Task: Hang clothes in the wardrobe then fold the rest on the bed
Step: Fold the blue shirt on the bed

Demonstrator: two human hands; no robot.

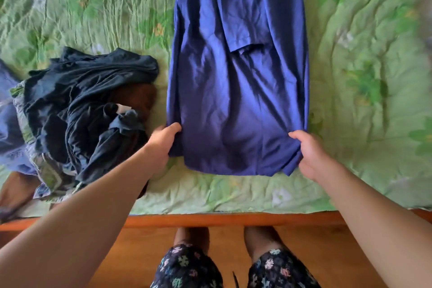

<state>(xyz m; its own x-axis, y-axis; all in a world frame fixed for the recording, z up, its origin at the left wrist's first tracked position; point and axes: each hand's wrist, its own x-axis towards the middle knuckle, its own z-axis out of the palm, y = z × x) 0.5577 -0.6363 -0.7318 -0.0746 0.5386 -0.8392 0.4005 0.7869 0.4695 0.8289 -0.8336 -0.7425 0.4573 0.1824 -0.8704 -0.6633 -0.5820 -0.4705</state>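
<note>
A blue shirt (238,72) lies lengthwise on the bed, its sides and one short sleeve folded inward. Its hem is nearest me. My left hand (161,145) pinches the hem's left corner, thumb on top. At the right corner my right hand (311,154) grips the bunched hem. The collar end runs out of view at the top.
A heap of dark and patterned clothes (84,110) sits on the bed to the left of the shirt. The green floral bedspread (364,77) covers the bed. The bed's orange wooden frame (210,220) runs along the near edge, with my legs below it.
</note>
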